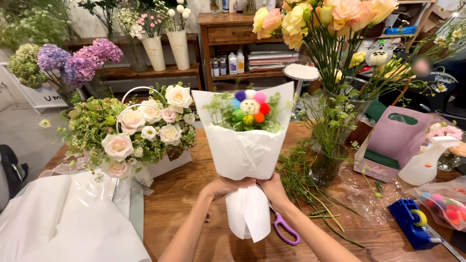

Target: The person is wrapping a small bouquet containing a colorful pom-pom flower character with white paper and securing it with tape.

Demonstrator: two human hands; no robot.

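Matt white paper, glossy plastic, warm wood

My left hand (pixel 219 187) and right hand (pixel 272 188) pinch the bouquet wrap (pixel 245 150), soft matt white paper, creased; fuzzy pompoms (pixel 248 107) inside. The table (pixel 194 213) is smooth brown wood; the scissors (pixel 285 230) have shiny purple plastic handles; the cellophane (pixel 366 191) is clear, crinkled, glossy.

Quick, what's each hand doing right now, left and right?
Left hand: closed around the neck of the white paper-wrapped bouquet of coloured pompoms.
Right hand: closed on the same bouquet neck, opposite side.
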